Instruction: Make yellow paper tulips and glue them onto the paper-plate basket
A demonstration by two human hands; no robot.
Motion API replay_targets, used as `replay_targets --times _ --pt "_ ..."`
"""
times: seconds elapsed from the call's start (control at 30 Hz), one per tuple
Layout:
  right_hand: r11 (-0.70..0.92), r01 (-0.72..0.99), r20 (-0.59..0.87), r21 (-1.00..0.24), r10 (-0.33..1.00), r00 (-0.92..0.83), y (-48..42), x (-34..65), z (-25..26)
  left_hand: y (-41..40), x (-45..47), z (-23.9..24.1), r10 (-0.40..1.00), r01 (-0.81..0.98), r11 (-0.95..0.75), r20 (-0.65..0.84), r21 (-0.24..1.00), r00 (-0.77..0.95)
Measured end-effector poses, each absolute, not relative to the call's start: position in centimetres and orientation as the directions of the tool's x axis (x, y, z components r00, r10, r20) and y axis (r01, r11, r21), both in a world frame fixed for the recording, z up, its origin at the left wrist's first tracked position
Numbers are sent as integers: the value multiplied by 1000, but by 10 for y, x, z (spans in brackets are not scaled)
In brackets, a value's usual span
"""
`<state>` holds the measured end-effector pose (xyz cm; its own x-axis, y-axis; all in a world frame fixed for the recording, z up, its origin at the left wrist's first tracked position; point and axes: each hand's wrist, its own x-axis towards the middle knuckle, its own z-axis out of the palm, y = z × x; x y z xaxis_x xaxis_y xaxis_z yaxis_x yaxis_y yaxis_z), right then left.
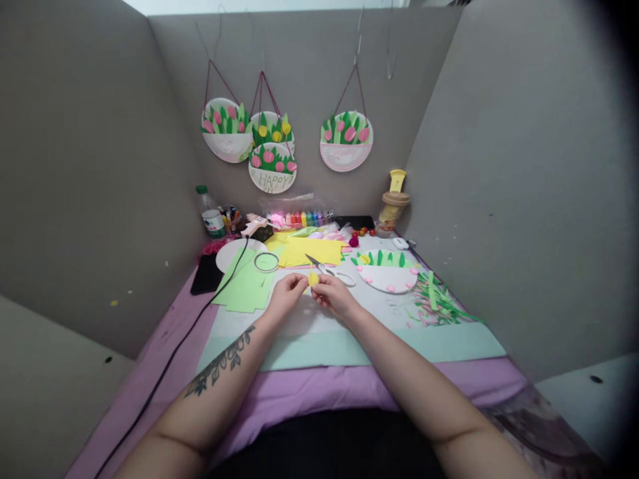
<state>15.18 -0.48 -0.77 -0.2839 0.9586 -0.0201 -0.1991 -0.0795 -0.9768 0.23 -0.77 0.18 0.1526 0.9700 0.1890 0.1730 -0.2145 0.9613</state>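
A small yellow paper cutout (pixel 313 279), rounded like a petal or tulip head, is pinched between my two hands over the middle of the table. My left hand (pixel 289 293) has its fingertips at the left edge of the cutout. On the other side, the thumb and fingers of my right hand (pixel 335 295) grip it. Just beyond my right hand lie open scissors (pixel 343 277) with white handles. Yellow paper sheets (pixel 322 251) are behind them. To the right rests a half-plate basket (pixel 387 278) with green paper leaves, a yellow flower and pink dots.
Green paper sheets (pixel 244 286), a tape roll (pixel 266 262) and a black phone (pixel 206 274) lie left, near a glue gun (pixel 254 224) and its cable (pixel 174 352). Green paper scraps (pixel 442 303) pile up right. A bottle (pixel 212 216) and a cup (pixel 392 213) stand behind. Finished plate baskets (pixel 346 156) hang above.
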Motion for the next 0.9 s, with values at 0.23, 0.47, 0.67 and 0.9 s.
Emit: replay_targets --times 0.23,0.47,0.67,0.9 --pt "-69 -179 -14 -981 956 -294 -5 152 -7 -8 2 2 967 175 -221 192 959 167" --pt "23 -63 38 -998 966 -257 -6 154 -6 -5 2 -1 972 212 -217 192 953 133" --pt "95 47 81 -994 968 -236 -9 157 -3 -3 -1 -2 969 255 -234 203 938 142" --pt "98 76 75 -992 963 -260 -9 158 -7 -6 0 0 963 330 -259 216 907 162"
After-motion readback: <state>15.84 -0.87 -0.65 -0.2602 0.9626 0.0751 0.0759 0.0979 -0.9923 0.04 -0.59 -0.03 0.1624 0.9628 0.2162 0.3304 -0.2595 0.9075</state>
